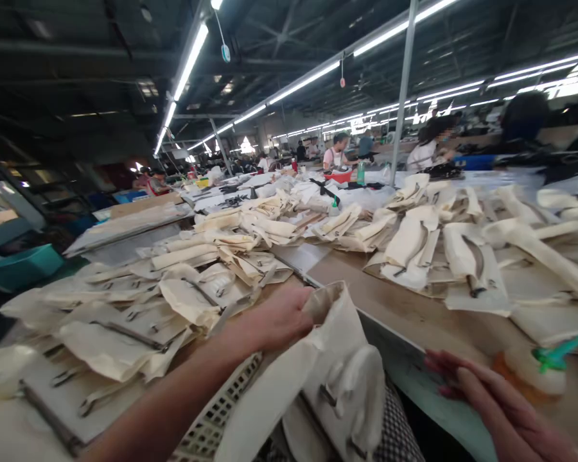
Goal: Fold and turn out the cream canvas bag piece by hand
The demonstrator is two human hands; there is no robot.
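My left hand grips the top edge of a cream fabric piece with a dark zipper, holding it up over a white plastic basket at the near edge. My right hand lies at the lower right with fingers stretched out flat, holding nothing, resting by a pale green sheet on the wooden table.
Piles of cream zippered fabric pieces cover the long table to left and right. A white bottle with a green cap lies at right. A teal bin stands far left. Other people work at the far end.
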